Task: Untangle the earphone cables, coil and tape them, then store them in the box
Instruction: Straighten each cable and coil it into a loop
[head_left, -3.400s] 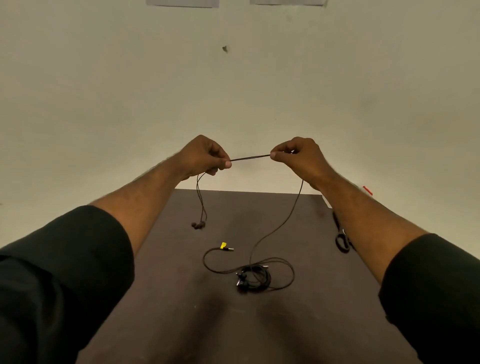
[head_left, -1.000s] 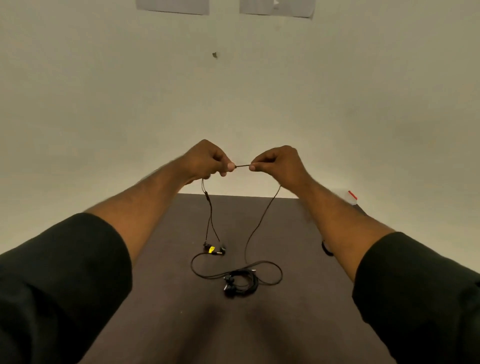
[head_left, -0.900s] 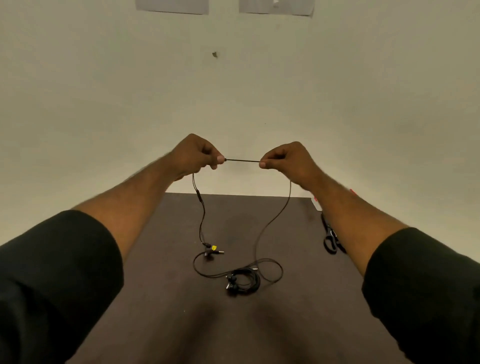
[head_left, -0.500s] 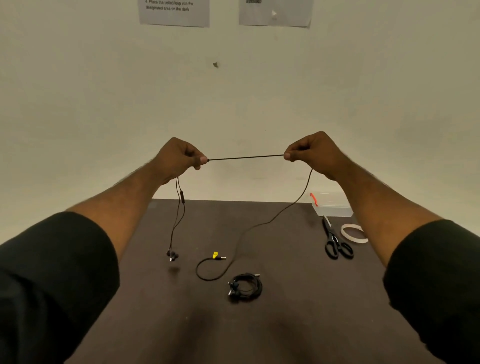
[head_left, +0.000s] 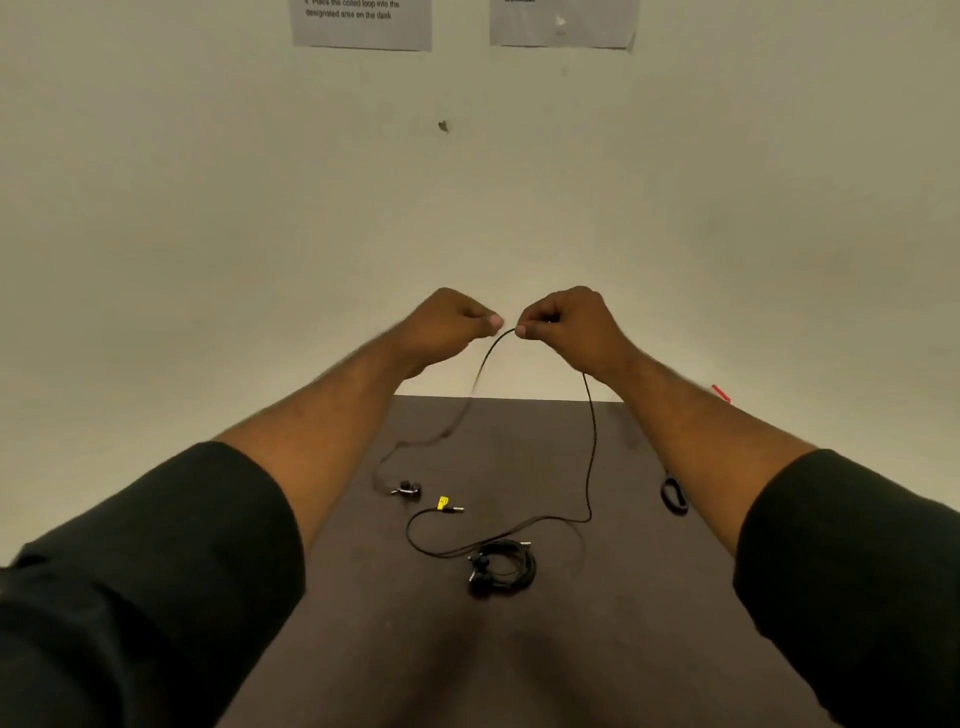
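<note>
My right hand (head_left: 566, 327) is raised over the dark table (head_left: 597, 649) and pinches a black earphone cable (head_left: 590, 457) at its fingertips. One strand drops from it to the table and loops round to a plug with a yellow tag (head_left: 444, 503). The other strand, blurred, curves down and left to the earbuds (head_left: 408, 488) lying on the table. My left hand (head_left: 452, 325) is right beside the right one, fingers closed, and no cable shows in it. A second black earphone (head_left: 501, 569) lies coiled near the table's middle.
Black scissors (head_left: 674, 496) lie at the right, mostly hidden behind my right forearm. A small red piece (head_left: 721, 393) shows above that forearm. A plain wall with two paper sheets (head_left: 362, 23) rises behind the table. The box is hidden.
My hands, spread wide with the cable taut between them, have come together. The cable has left my left hand, and the earbuds have dropped onto the table.
</note>
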